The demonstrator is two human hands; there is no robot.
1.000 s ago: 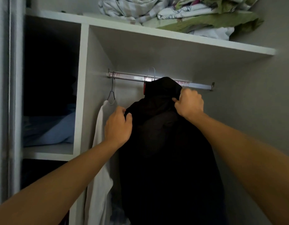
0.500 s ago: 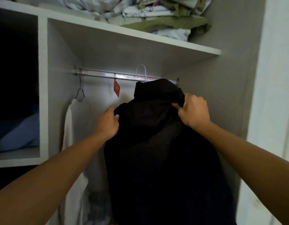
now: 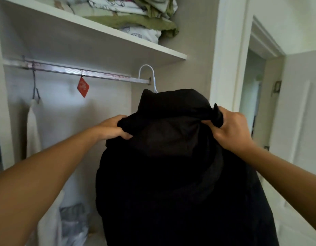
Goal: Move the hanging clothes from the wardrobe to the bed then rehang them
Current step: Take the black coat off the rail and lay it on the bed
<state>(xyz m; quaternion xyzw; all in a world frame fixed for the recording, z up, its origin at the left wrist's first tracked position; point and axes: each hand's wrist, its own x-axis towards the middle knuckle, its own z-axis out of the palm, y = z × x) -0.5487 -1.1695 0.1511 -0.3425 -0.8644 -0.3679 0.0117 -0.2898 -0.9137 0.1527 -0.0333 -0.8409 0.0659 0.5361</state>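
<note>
Now black garment (image 3: pixel 171 174) off rail (image 3: pixel 82 72), both hands gripping shoulders.

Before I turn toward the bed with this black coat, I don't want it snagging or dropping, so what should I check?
1. Left hand grips the black coat: ok.
2. Right hand grips the coat: ok.
3. White hanger hook clear of the rail: cannot tell; it overlaps the rail's end.
4. Coat seated on its hanger: cannot tell, hidden.
5. White garment left hanging, apart from the coat: ok.
</note>
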